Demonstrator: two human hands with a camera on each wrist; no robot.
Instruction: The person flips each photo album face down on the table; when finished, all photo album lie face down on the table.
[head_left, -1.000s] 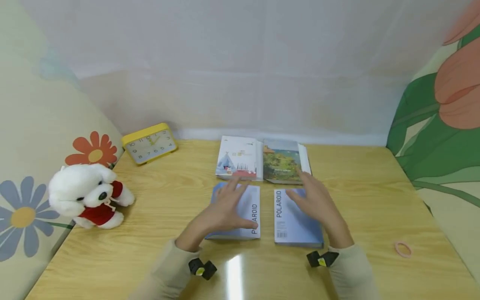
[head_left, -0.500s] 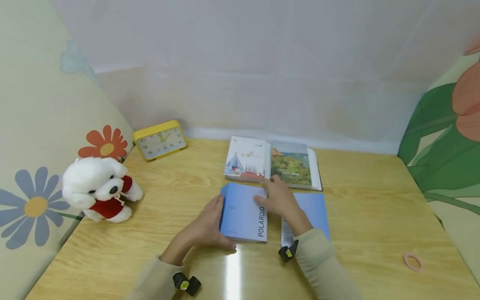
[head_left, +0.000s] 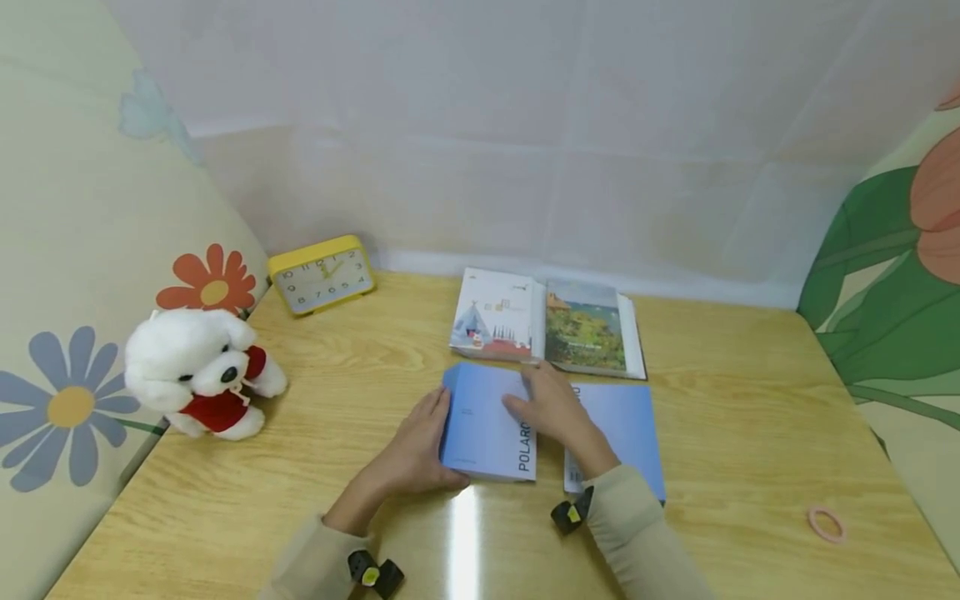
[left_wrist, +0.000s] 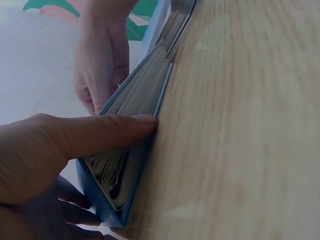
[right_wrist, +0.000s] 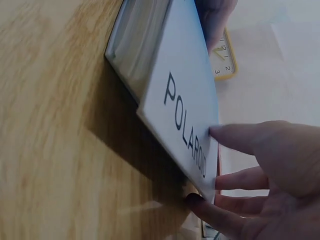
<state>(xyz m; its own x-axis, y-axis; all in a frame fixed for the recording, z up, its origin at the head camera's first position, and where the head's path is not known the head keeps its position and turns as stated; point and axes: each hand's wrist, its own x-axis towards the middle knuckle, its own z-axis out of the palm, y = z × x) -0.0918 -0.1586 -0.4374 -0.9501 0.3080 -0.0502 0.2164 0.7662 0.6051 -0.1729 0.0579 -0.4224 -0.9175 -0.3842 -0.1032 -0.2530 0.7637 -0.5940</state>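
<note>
A blue-and-white photo album (head_left: 480, 425) marked POLAROID lies on the table in the head view. My left hand (head_left: 412, 446) grips its near left corner, fingers along the spine. In the left wrist view, the left thumb (left_wrist: 110, 134) crosses the page edges of the album (left_wrist: 137, 92). My right hand (head_left: 557, 408) pinches the far right corner. The right wrist view has its thumb (right_wrist: 240, 137) on the cover and a fingertip at the underside of the album's edge (right_wrist: 177, 107). A second blue album (head_left: 626, 425) lies to the right, partly hidden by the right hand and forearm.
Behind lie a white album with a tent picture (head_left: 491, 317) and one with a garden picture (head_left: 585, 329), side by side. A yellow clock (head_left: 322, 279) and white plush dog (head_left: 195, 375) stand at left. A pink ring (head_left: 827, 525) lies at right.
Both hands have come from above the two blue albums to the left one, the right hand moving left across and the left hand to its spine. The view has shifted slightly.
</note>
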